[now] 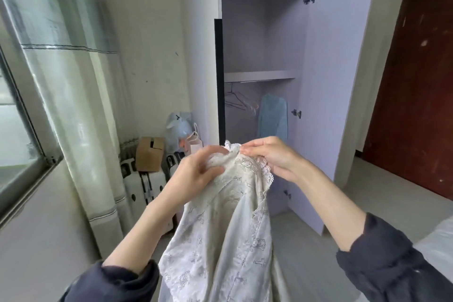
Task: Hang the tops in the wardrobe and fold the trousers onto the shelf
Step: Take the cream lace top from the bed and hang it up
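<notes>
A cream embroidered top [228,228] with lace trim hangs down in front of me, held up by both hands at its upper edge. My left hand [193,174] grips a bunch of the fabric, and my right hand [272,154] pinches the lace edge beside it. Beyond them stands the open wardrobe [259,44]. A light blue top [273,115] hangs under its middle shelf [259,75], and a few bare hangers [239,103] hang to that top's left.
The wardrobe's open door [333,81] stands to the right, with a dark brown room door [414,95] further right. A cardboard box [149,154], white suitcases [147,186] and bags [181,130] are stacked left of the wardrobe. A curtain [73,81] and window fill the left side.
</notes>
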Demonstrator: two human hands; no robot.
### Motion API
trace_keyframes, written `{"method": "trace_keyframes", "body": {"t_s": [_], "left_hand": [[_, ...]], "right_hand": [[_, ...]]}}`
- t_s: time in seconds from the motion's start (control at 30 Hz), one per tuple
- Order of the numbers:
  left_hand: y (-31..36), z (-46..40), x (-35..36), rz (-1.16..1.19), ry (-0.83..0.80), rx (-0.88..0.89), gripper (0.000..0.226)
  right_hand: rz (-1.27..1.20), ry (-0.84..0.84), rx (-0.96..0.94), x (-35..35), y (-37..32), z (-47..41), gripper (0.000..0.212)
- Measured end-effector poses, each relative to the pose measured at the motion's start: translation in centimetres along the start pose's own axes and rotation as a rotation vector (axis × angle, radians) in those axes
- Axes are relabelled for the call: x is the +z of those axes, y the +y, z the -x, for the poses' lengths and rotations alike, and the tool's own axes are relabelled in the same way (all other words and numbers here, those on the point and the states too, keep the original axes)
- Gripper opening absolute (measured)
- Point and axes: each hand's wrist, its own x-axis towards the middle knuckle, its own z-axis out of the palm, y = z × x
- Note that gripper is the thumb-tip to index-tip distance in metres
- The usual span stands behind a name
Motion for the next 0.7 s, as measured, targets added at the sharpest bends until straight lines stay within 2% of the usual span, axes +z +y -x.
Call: {"method": "trace_keyframes", "body": {"t_s": [0.13, 0.27, 0.43, 0.53, 0.6, 0.7], "left_hand": [[-2.9, -5.2, 1.0, -0.173, 0.031, -0.009, 0.014], [-4.8, -8.8, 2.1, -0.246, 0.074, 0.022, 0.010], [-8.0, -13.1, 4.0, -0.165, 0.150, -0.029, 0.008], [-10.4, -16.0, 5.2, -0.129, 0.172, -0.053, 0.007], [-12.0, -18.0, 6.2, -0.132, 0.145, -0.062, 0.008], [-14.5, -21.0, 7.9, -0.113, 0.107, -0.057, 0.013]], "right_hand": [[-0.055, -0.053, 0.044, -2.1, 1.3, -5.2, 0.025], [-0.113, -0.175, 0.046, -2.2, 4.9, -8.1, 0.031], [0.167, -0.129, 0.193, -1.4, 11.4, -11.2, 0.015], [0.035, -0.012, 0.209, -0.7, 13.1, -13.1, 0.034], [-0.034, 0.116, 0.126, -0.5, 13.4, -14.6, 0.053], [0.080, 0.230, -0.002, 0.1, 13.8, -17.8, 0.070]]}}
